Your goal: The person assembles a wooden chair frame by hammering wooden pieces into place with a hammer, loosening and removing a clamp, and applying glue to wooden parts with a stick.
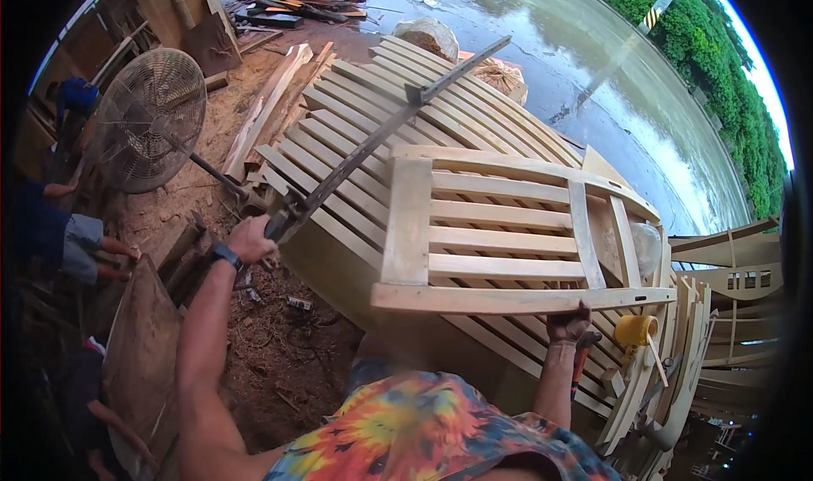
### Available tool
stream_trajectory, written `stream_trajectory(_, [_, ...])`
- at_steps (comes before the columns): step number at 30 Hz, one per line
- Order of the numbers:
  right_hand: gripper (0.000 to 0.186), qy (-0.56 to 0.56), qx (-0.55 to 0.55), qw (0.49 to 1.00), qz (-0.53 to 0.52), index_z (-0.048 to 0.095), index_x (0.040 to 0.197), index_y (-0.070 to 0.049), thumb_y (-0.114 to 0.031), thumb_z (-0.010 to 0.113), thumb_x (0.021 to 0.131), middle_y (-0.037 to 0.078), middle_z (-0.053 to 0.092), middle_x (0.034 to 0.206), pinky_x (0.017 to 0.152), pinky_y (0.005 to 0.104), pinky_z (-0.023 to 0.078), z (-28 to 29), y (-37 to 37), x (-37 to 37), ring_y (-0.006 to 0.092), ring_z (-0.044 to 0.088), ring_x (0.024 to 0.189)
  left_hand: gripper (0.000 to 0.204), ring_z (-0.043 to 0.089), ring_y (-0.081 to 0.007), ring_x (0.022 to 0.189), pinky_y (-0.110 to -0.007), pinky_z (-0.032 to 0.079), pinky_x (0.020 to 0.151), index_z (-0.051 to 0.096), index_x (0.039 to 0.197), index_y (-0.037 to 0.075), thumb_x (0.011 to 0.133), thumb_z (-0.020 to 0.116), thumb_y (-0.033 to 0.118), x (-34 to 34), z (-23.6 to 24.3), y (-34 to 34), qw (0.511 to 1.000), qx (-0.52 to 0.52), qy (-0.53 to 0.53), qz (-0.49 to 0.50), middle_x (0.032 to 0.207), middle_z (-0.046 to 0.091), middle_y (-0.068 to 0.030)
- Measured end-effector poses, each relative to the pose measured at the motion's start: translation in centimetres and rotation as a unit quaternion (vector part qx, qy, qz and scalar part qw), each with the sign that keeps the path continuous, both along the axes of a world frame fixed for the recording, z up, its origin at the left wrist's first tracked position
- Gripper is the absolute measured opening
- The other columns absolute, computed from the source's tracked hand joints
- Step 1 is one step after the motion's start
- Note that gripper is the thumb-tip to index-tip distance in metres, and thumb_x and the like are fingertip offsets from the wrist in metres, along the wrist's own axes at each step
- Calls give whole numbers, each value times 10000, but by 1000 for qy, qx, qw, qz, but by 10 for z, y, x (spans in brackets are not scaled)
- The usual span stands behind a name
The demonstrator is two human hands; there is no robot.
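At the left of the bench, my left hand [251, 240] is closed round the near end of a long metal bar clamp [362, 152]. The clamp's bar slants up and away to the right, with its sliding jaw partway along. My right hand [569, 322] grips the near rail of a pale slatted wooden frame [508, 299] from below; some of its fingers are hidden behind the rail. Several crosswise slats fill the frame's wide part, and it narrows in a curve to the right. The frame lies over a pile of loose wooden slats [339, 163].
A yellow cup [635, 330] and an orange-handled tool [581, 362] are near my right hand. Curved wooden pieces [732, 282] are stacked at right. A pedestal fan [152, 121] stands at left, near other people [76, 235]. Wet ground [584, 66] stretches beyond.
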State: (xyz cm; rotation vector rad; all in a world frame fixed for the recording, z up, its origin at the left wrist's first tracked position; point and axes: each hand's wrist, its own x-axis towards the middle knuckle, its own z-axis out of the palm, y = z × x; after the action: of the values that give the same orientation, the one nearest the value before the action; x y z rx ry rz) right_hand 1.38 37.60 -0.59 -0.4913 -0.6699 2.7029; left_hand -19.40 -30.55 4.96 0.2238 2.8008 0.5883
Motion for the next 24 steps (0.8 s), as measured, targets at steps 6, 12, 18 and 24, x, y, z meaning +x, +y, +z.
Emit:
stream_trajectory(6, [649,-22,-7,999,-26,528,1389,-69,-241,645,774,193,570,1388,1141,613,347,-2,-6,1,433,513,1304,294,571,-121,691,-308,470,638,596,848,-20,703,776,161,-71,-21,-8,952,237,-195,-7,731,619,-25])
stream_trajectory(12, [645,-3,-2,1000,-17,519,1413,-52,-265,618,811,187,527,1449,1134,601,352,-3,-7,1,408,475,1349,261,588,-129,699,-300,487,660,626,901,-15,741,780,122,-80,-45,-28,946,232,-225,-13,774,643,-24])
stream_trajectory(18, [613,-52,-39,996,-59,556,1378,-70,-279,627,806,161,552,1421,1127,600,355,-2,-6,3,389,501,1318,407,675,-162,889,-331,536,797,664,1077,-34,799,806,228,-102,-33,-36,949,215,-225,41,987,715,-105])
stream_trajectory(24, [584,-66,-39,995,-68,524,1383,-70,-298,632,856,150,580,1370,1136,570,369,8,-18,-4,376,527,1284,390,635,-431,1038,-509,510,884,632,1100,12,846,733,290,-68,9,28,988,-81,103,86,1091,684,-244])
